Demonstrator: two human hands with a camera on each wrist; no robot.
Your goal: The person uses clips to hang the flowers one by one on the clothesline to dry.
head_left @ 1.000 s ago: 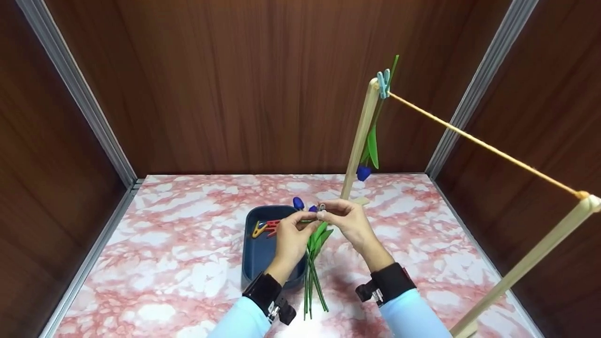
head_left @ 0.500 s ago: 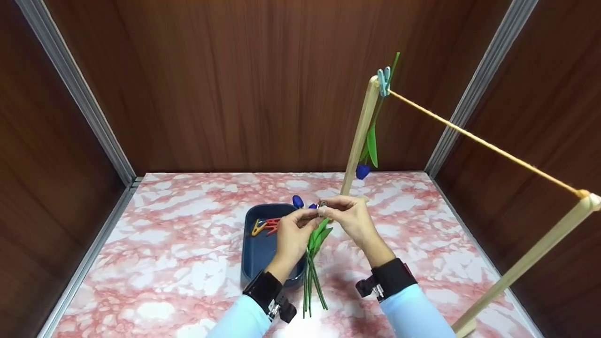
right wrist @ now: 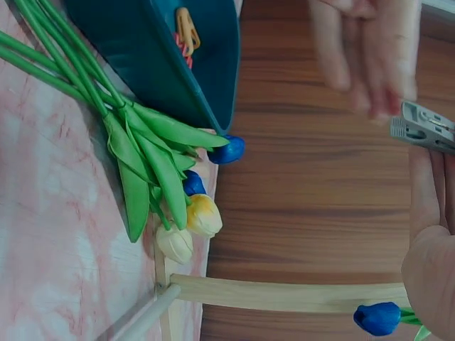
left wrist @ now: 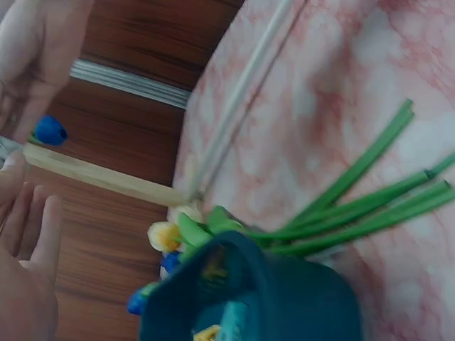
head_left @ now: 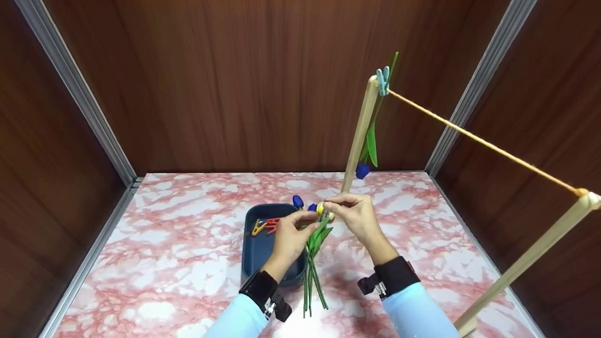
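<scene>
The right grip (head_left: 354, 219) now sits slightly apart from the left grip (head_left: 292, 237), the clip (right wrist: 425, 128) slanting below its fingertips; a yellow bloom (head_left: 320, 207) now shows between them.

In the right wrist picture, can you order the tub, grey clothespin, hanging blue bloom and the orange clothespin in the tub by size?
1. Tub, cut off by the edge
2. Grey clothespin, perhaps enlarged by nearness
3. Hanging blue bloom and orange clothespin: similar length, so unranked

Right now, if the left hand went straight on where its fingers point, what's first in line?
Probably the grey clothespin held by the right hand. The left hand has its fingertips right beside it; whether they touch, I can't tell.
</scene>
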